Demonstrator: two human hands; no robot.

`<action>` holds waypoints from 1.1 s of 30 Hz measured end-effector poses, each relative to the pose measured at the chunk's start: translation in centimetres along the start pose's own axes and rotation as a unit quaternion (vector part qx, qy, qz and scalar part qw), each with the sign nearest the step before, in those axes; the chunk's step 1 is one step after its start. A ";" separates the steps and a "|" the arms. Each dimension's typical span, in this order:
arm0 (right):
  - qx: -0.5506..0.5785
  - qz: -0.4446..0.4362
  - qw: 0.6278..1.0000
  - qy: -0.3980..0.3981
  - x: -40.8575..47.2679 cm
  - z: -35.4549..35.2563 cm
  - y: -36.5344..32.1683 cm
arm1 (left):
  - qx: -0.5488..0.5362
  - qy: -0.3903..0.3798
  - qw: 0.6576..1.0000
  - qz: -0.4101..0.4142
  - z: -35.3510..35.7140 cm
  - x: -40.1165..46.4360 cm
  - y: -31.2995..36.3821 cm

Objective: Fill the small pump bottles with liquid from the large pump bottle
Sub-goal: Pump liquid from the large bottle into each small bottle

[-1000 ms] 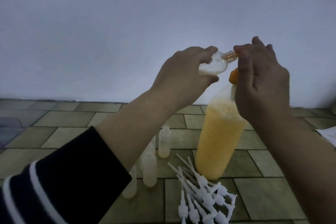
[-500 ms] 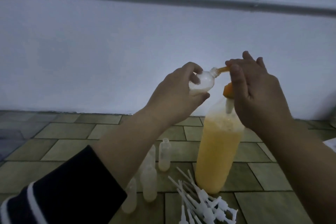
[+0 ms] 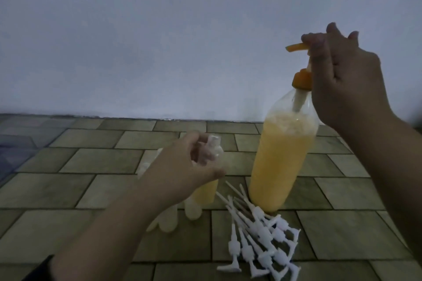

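The large clear bottle (image 3: 282, 159), mostly full of orange-yellow liquid, stands on the tiled floor with an orange pump head (image 3: 296, 47) raised on its stem. My right hand (image 3: 347, 82) rests on top of that pump head, fingers curled over it. My left hand (image 3: 182, 175) holds a small clear bottle (image 3: 209, 189) low near the floor, left of the large bottle; it is upright, open-necked, with yellow liquid in its lower part. Other small bottles (image 3: 193, 210) stand behind my left hand, partly hidden.
A heap of several white pump tops with dip tubes (image 3: 260, 235) lies on the floor in front of the large bottle. The tiled floor (image 3: 91, 166) meets a pale wall (image 3: 159, 41) behind. A dark sleeve edge (image 3: 38, 271) shows at bottom left.
My left hand has brought the small bottle down from the pump spout to near the floor. The pump head has risen; my right hand stays on it.
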State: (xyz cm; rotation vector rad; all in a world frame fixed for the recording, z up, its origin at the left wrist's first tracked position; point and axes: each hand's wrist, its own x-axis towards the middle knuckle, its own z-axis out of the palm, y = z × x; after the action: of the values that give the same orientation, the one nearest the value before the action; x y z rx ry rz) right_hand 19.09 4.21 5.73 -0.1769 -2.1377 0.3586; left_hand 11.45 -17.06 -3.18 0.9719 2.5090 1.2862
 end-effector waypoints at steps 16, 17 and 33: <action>0.020 -0.004 1.000 0.003 -0.1 -0.1 0.4 | 0.334 -0.056 0.940 0.035 4.9 -1.6 -3.5; 0.019 -0.003 1.000 0.004 -0.1 -0.1 0.4 | 0.334 -0.051 0.941 0.035 5.0 -1.6 -3.7; 0.024 0.003 1.000 0.001 0.2 0.1 0.5 | 0.352 0.003 0.935 0.043 6.3 -2.1 -4.4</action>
State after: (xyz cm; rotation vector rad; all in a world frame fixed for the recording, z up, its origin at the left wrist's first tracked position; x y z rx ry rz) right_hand 18.92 4.74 5.70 -0.1567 -2.1256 0.4137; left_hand 13.60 -15.99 -10.79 1.1998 3.0127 0.3648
